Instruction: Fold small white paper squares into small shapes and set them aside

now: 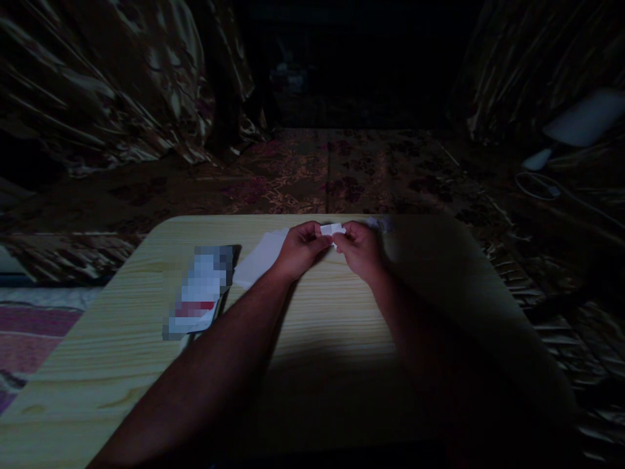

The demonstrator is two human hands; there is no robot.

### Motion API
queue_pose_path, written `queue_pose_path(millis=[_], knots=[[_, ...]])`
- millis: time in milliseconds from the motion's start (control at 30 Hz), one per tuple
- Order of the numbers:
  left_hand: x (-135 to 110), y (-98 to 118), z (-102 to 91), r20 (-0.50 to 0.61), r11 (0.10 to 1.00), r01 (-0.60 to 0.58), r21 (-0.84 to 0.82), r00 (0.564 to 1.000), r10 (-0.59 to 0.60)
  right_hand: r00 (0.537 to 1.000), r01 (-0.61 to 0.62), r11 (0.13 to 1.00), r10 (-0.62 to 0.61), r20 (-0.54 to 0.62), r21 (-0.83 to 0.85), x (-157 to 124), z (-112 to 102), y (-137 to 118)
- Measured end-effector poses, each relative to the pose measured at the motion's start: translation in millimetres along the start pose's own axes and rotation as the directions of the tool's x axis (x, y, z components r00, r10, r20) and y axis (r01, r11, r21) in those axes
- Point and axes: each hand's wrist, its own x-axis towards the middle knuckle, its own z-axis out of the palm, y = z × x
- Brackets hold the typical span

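Observation:
Both my hands meet over the far part of a light wooden table (pixel 146 365). My left hand (pixel 303 247) and my right hand (pixel 359 247) pinch a small white piece of paper (pixel 333 229) between their fingertips, one hand at each end. The paper is held just above the tabletop. A white sheet of paper (pixel 261 260) lies flat on the table under and left of my left hand. The room is dark, so fine detail of the small paper is hard to see.
A blurred-out white and red packet (pixel 200 293) on a dark object lies at the table's left. A patterned carpet (pixel 342 176) covers the floor beyond. Draped patterned fabric (pixel 97 85) stands at the left and right. A white object with a cable (pixel 541 172) lies far right.

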Motion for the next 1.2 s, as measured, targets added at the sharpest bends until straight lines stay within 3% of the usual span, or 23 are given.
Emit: queue_pose_path(millis=[233,400,667,833,1200], knots=[[-0.6,1.7,1.5,-0.087,0.997,0.031,-0.070,0.996,-0.037,0.999,-0.024,0.999,0.023,0.047,0.031,-0.7,-0.8,1.9],[0.0,0.8,2.1,-0.138,0.998,0.008,-0.069,0.990,-0.018,0.999,-0.021,1.000,0.021,-0.032,-0.001,-0.7,-2.9,-0.9],[0.4,1.8,1.1,-0.149,0.998,0.008,-0.057,0.989,-0.017,0.999,-0.034,0.999,0.034,-0.014,0.034,-1.8,-1.1,-6.5],[0.8,2.0,1.2,-0.158,0.995,0.004,-0.103,0.987,-0.020,0.998,-0.009,0.999,0.011,0.054,-0.048,-2.1,-0.9,-4.1],[0.7,2.7,0.4,-0.126,0.997,0.027,-0.072,0.991,-0.036,0.999,-0.010,0.999,0.012,0.037,-0.052,-2.5,1.9,-3.8]])
